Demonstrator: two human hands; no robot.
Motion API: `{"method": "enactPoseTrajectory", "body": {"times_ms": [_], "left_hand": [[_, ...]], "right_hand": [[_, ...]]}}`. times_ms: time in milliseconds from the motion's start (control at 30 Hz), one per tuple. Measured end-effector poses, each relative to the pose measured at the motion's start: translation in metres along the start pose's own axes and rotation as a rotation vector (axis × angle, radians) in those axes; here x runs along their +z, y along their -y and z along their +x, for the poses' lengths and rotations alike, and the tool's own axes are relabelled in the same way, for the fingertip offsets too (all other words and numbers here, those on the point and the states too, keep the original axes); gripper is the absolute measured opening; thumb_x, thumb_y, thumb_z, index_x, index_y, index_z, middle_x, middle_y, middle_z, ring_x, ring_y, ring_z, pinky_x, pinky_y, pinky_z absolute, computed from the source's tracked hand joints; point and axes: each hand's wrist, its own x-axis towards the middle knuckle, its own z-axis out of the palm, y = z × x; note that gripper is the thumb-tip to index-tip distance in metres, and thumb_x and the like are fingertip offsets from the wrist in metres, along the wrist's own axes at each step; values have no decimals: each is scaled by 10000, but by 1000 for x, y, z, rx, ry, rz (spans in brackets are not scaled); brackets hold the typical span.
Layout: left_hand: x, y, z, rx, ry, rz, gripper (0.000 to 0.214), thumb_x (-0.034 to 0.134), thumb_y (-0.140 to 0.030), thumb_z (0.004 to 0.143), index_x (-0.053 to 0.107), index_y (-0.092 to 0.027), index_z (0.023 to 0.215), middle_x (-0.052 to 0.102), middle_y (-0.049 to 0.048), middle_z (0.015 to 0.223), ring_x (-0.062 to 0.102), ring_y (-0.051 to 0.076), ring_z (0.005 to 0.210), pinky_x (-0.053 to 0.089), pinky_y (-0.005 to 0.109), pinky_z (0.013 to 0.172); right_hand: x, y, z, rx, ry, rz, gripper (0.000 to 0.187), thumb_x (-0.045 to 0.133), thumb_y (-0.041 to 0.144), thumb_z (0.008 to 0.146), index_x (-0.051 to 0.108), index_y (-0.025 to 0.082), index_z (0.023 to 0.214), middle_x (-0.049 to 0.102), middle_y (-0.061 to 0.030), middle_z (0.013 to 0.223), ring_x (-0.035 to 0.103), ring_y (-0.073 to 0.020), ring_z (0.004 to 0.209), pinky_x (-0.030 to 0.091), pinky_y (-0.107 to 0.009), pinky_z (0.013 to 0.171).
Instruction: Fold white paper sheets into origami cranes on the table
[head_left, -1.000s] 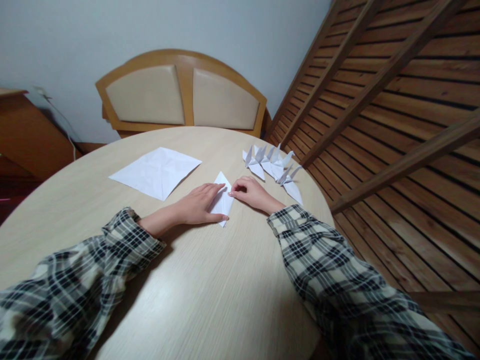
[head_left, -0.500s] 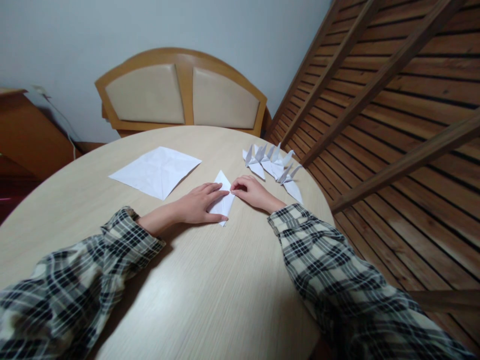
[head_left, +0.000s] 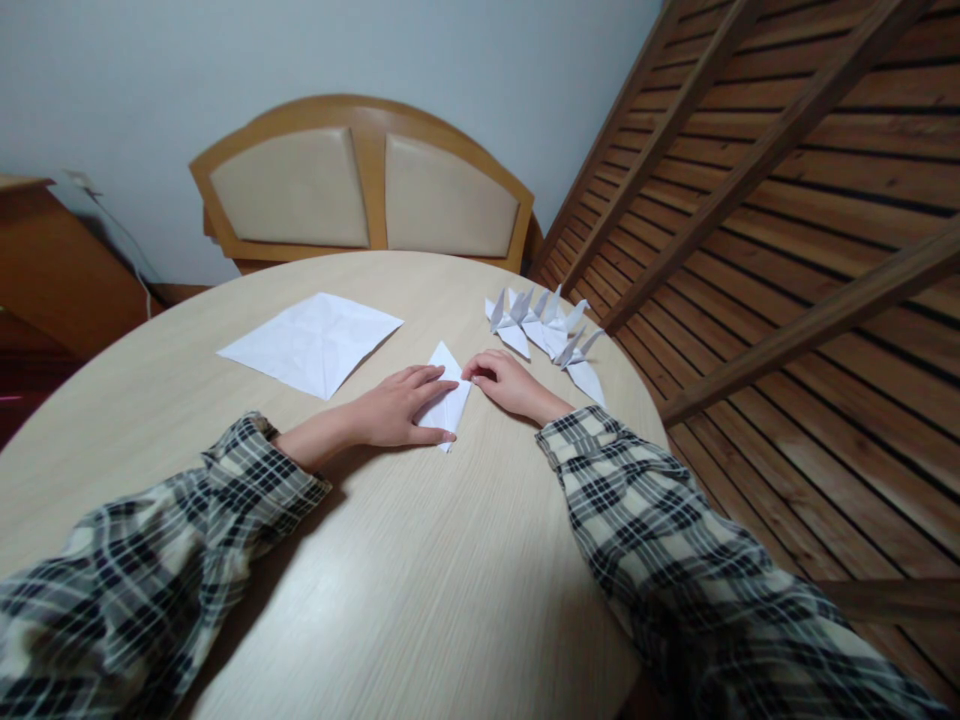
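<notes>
A small white folded paper (head_left: 448, 408), diamond-shaped with a crease down its middle, lies flat on the table. Spread over its left side, my left hand (head_left: 397, 408) presses it down, thumb near the bottom point and fingers higher up. My right hand (head_left: 510, 385) is at the paper's right corner, its fingers curled and thumb and index finger pinched on that corner. The fingertips partly cover the corner.
Several white paper cranes (head_left: 551, 325) stand together at the table's right far edge. A larger creased white sheet (head_left: 315, 345) lies at the back left of the round table (head_left: 420, 580). A padded headboard (head_left: 375, 180) and slatted wood (head_left: 787, 300) are beyond.
The fingertips of my right hand have shifted very slightly at the paper's right corner. My left hand and the folded paper have stayed in place.
</notes>
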Motion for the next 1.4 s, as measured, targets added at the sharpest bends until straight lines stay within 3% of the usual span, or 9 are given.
{"method": "enactPoseTrajectory", "body": {"times_ms": [200, 367, 600, 733, 867, 1133, 1233, 1333, 1400], "left_hand": [[1, 1, 0, -4, 6, 10, 806, 511, -653, 869, 378, -141, 1477, 337, 212, 1569, 302, 352, 1448, 267, 487, 1153], [3, 3, 0, 11, -15, 0, 792, 521, -644, 866, 384, -153, 1473, 344, 202, 1568, 315, 355, 1440, 275, 493, 1146], [1, 2, 0, 9, 6, 3, 799, 512, -653, 869, 378, -150, 1475, 327, 208, 1575, 294, 353, 1452, 260, 491, 1155], [3, 3, 0, 7, -10, -11, 815, 498, -670, 865, 371, -145, 1475, 334, 211, 1571, 295, 361, 1451, 261, 506, 1153], [7, 5, 1, 29, -86, -38, 894, 500, -739, 822, 375, -120, 1455, 410, 226, 1520, 367, 366, 1409, 292, 499, 1142], [14, 4, 1, -1, -237, -114, 904, 589, -741, 765, 410, -126, 1404, 517, 219, 1404, 483, 358, 1285, 367, 497, 1085], [12, 3, 1, -38, -344, -149, 686, 560, -660, 843, 500, -155, 1303, 579, 170, 1309, 541, 308, 1181, 425, 459, 1017], [7, 4, 2, -213, -503, -95, 412, 432, -519, 955, 602, -168, 1086, 649, 132, 1093, 573, 277, 1029, 454, 444, 923], [6, 8, 3, -333, -557, -44, 390, 346, -458, 987, 622, -184, 960, 662, 108, 926, 579, 265, 901, 459, 439, 838]], "right_hand": [[0, 0, 0, -23, -16, -11, 210, 532, 42, 822, 680, 187, 855, 648, -26, 845, 560, -165, 858, 419, -322, 848], [-1, 2, -1, -29, -15, 20, 94, 612, 129, 833, 684, 178, 869, 655, -33, 845, 574, -167, 847, 430, -320, 830], [-1, 2, -1, -3, -12, 0, 203, 552, 38, 796, 670, 193, 852, 648, -24, 855, 562, -165, 851, 427, -320, 833], [-3, 5, -1, -15, -3, -3, 107, 601, 120, 828, 678, 190, 852, 646, -28, 842, 566, -171, 853, 427, -327, 836], [-4, 8, -3, -29, 15, 19, 53, 684, 241, 832, 694, 198, 862, 643, -30, 848, 567, -181, 881, 436, -330, 832], [-2, 11, -4, -47, 48, 42, 92, 704, 263, 847, 746, 225, 920, 621, -49, 936, 561, -185, 952, 437, -347, 904], [-2, 13, -4, -36, 46, 34, 88, 704, 274, 848, 750, 234, 912, 616, -48, 954, 558, -187, 965, 430, -356, 918], [-1, 12, -5, -28, 47, 32, 87, 709, 273, 845, 752, 233, 909, 618, -46, 949, 559, -186, 956, 429, -356, 913], [-1, 11, -5, -27, 47, 32, 89, 709, 274, 845, 753, 235, 912, 621, -46, 949, 560, -186, 954, 428, -359, 915]]}}
